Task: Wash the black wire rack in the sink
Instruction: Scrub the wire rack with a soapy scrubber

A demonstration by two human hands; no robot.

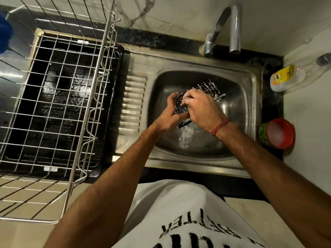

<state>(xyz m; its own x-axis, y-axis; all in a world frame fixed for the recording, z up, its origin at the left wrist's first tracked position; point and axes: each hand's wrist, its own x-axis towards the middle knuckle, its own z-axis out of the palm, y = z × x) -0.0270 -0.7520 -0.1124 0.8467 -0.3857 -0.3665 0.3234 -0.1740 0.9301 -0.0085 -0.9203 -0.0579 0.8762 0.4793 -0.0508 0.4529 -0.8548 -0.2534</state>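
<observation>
Scrubbing the soapy rack (206,92) held over the sink (250,97), I pinch its near edge in my left hand (172,111) while my right hand (200,108) curls round a scrubber. Light, stiff, slick wire, I judge; best gripped at the frame edge.

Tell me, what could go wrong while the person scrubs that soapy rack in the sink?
1. The rack is covered in suds, and the left hand holds only its edge, so it might slip and bang into the sink.
2. The right hand scrubs across thin wires, which could perhaps scrape fingers.
3. The tap looks off, so foam may stay on the rack unless it is rinsed.
</observation>
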